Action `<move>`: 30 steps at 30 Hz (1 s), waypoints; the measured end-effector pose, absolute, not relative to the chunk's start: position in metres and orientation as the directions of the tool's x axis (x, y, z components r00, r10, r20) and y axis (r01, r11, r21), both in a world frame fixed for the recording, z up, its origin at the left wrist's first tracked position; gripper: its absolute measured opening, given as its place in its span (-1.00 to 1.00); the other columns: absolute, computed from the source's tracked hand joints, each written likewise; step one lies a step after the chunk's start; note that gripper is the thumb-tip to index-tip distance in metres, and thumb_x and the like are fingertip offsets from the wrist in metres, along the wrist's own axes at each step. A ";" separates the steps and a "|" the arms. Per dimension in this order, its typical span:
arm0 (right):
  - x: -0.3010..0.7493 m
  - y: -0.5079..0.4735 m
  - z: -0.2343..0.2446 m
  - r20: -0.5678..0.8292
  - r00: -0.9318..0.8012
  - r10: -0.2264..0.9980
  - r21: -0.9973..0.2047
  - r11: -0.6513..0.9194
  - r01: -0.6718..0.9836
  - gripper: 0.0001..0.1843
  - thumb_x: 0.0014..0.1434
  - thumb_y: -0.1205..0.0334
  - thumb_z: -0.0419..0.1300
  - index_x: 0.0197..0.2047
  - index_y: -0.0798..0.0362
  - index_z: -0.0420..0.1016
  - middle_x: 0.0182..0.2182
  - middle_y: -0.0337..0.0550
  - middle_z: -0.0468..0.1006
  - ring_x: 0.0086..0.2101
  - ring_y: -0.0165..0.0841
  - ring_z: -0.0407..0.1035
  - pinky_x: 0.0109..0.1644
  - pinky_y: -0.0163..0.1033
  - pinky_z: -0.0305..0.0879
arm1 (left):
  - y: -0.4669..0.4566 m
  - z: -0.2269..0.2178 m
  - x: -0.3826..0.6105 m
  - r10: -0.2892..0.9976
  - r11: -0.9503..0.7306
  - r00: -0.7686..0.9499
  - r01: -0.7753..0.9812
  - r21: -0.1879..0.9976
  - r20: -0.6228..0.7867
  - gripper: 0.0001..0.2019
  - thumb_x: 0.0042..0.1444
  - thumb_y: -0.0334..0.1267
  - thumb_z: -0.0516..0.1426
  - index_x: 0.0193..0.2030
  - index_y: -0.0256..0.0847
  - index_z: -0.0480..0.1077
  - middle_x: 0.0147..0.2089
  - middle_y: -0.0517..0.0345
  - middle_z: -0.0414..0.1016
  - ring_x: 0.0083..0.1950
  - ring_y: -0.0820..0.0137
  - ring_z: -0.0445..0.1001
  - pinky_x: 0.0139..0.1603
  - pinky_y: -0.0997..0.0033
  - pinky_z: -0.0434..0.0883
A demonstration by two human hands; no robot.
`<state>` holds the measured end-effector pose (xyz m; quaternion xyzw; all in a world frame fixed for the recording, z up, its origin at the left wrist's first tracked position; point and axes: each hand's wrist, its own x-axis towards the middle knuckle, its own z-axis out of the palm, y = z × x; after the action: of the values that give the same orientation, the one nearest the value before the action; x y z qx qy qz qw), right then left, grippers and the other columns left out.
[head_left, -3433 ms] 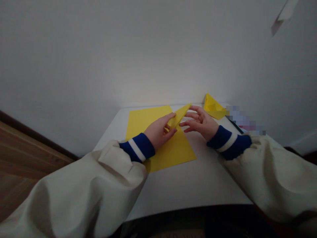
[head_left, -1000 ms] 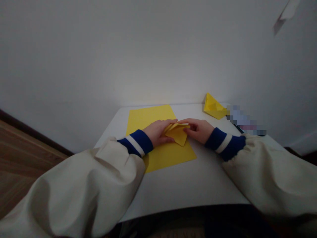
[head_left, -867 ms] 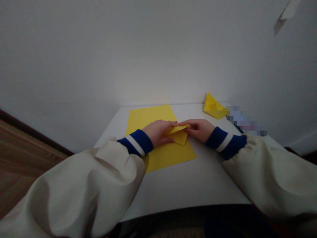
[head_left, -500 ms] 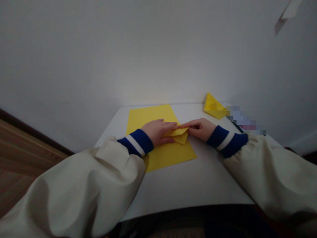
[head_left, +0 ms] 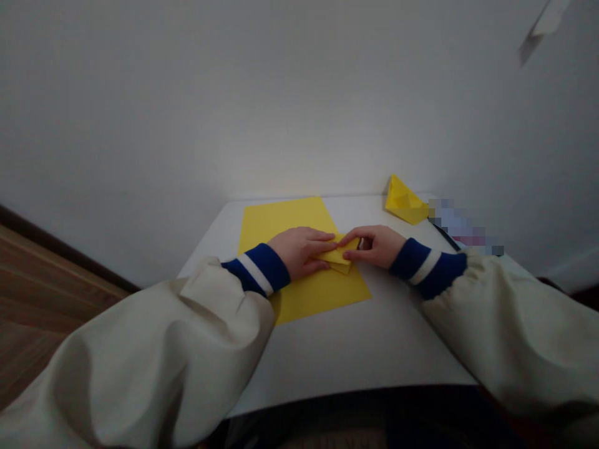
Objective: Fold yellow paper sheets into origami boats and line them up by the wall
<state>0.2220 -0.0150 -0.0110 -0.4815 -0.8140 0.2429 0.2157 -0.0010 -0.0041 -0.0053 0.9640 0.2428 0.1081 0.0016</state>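
Observation:
A folded piece of yellow paper (head_left: 337,256) lies between my two hands, over a larger flat yellow sheet (head_left: 285,214). From the left, my left hand (head_left: 304,251) rests on the folded paper, fingers stretched across its top and thumb along its near edge. My right hand (head_left: 372,245) grips the right end, its index fingertip on the far side and its thumb on the near flap. The left part of the folded paper is hidden under my left hand.
A folded yellow paper boat (head_left: 405,202) stands at the back right of the white table (head_left: 374,349). Next to it is a blurred-out item (head_left: 461,226) with a dark edge. A wall rises behind the table, and wooden furniture (head_left: 42,299) stands at the left.
My right thumb has moved left onto the near flap of the folded paper, and the flap now lies lower and flatter. My left hand has barely moved.

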 end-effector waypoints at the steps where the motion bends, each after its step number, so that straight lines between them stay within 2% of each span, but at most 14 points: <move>1: 0.222 -0.015 -0.011 0.116 -0.451 0.885 -0.595 0.426 0.682 -0.60 -0.04 -0.04 0.23 -0.19 0.04 0.54 -0.63 -0.33 0.34 -0.62 -0.52 0.10 -0.49 -0.33 0.03 | -0.005 -0.005 -0.001 0.476 -0.878 0.852 0.474 0.063 0.221 -0.57 0.13 -0.12 0.10 0.10 -0.28 0.34 0.14 -0.11 0.36 0.11 0.22 0.37 0.12 0.19 0.30; 5: 0.222 -0.016 -0.011 0.089 -0.472 0.877 -0.560 0.436 0.704 -0.58 -0.04 -0.08 0.23 -0.18 0.03 0.48 -0.61 -0.33 0.34 -0.61 -0.50 0.14 -0.46 -0.33 0.05 | -0.006 -0.005 0.000 0.488 -0.872 0.845 0.484 0.075 0.220 -0.53 0.09 -0.10 0.12 0.11 -0.28 0.34 0.15 -0.10 0.36 0.11 0.19 0.37 0.12 0.16 0.30; 10: 0.221 -0.016 -0.009 0.058 -0.487 0.871 -0.528 0.441 0.726 -0.54 -0.05 -0.11 0.22 -0.16 0.03 0.44 -0.59 -0.33 0.36 -0.60 -0.49 0.16 -0.45 -0.32 0.06 | -0.003 -0.007 0.002 0.547 -0.837 0.815 0.527 0.147 0.193 -0.64 0.24 -0.21 -0.07 0.08 -0.23 0.37 0.18 -0.07 0.33 0.15 0.29 0.35 0.15 0.24 0.29; 14: 0.219 -0.017 -0.007 0.068 -0.484 0.872 -0.502 0.449 0.739 -0.55 -0.05 -0.12 0.21 -0.18 0.01 0.43 -0.59 -0.32 0.37 -0.60 -0.49 0.17 -0.46 -0.33 0.06 | -0.001 -0.013 0.005 0.602 -0.798 0.761 0.575 0.180 0.240 -0.67 0.20 -0.24 -0.03 0.01 -0.26 0.41 0.17 -0.10 0.33 0.14 0.26 0.35 0.16 0.20 0.27; 18: 0.218 -0.018 -0.006 0.077 -0.480 0.874 -0.486 0.453 0.747 -0.56 -0.06 -0.13 0.21 -0.21 -0.01 0.41 -0.59 -0.33 0.37 -0.59 -0.48 0.18 -0.46 -0.33 0.07 | -0.001 -0.015 0.007 0.651 -0.759 0.740 0.632 0.158 0.167 -0.56 0.19 -0.24 -0.03 0.19 -0.33 0.22 0.25 -0.10 0.22 0.25 0.17 0.20 0.22 0.08 0.17; 21: 0.218 -0.018 -0.006 0.082 -0.474 0.876 -0.477 0.453 0.753 -0.55 -0.07 -0.15 0.22 -0.21 0.00 0.39 -0.58 -0.31 0.38 -0.58 -0.46 0.21 -0.46 -0.33 0.08 | -0.002 -0.013 0.009 0.692 -0.721 0.718 0.683 0.118 0.069 -0.50 0.22 -0.19 -0.08 0.29 -0.27 0.06 0.32 -0.03 0.10 0.33 0.07 0.04 0.23 -0.10 0.08; 26: 0.217 -0.019 -0.006 0.085 -0.480 0.873 -0.464 0.461 0.756 -0.54 -0.04 -0.18 0.17 -0.21 0.00 0.34 -0.56 -0.30 0.39 -0.58 -0.46 0.21 -0.47 -0.32 0.07 | -0.004 -0.009 0.010 0.722 -0.690 0.691 0.719 0.081 0.016 -0.50 0.25 -0.14 -0.11 0.31 -0.14 0.01 0.34 0.05 0.05 0.35 0.05 -0.05 0.22 -0.22 -0.01; 30: 0.215 -0.019 -0.005 0.086 -0.502 0.861 -0.432 0.486 0.760 -0.47 -0.06 -0.24 0.16 -0.21 0.01 0.31 -0.52 -0.26 0.40 -0.54 -0.43 0.22 -0.45 -0.31 0.08 | -0.005 -0.009 0.010 0.727 -0.684 0.686 0.724 0.090 0.012 -0.50 0.25 -0.17 -0.13 0.32 -0.14 0.00 0.35 0.06 0.04 0.34 0.05 -0.02 0.22 -0.23 -0.01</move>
<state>0.2154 -0.0189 -0.0050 -0.4770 -0.8494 0.1716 0.1469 0.0105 -0.0046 -0.0088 0.9173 0.3955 0.0233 0.0391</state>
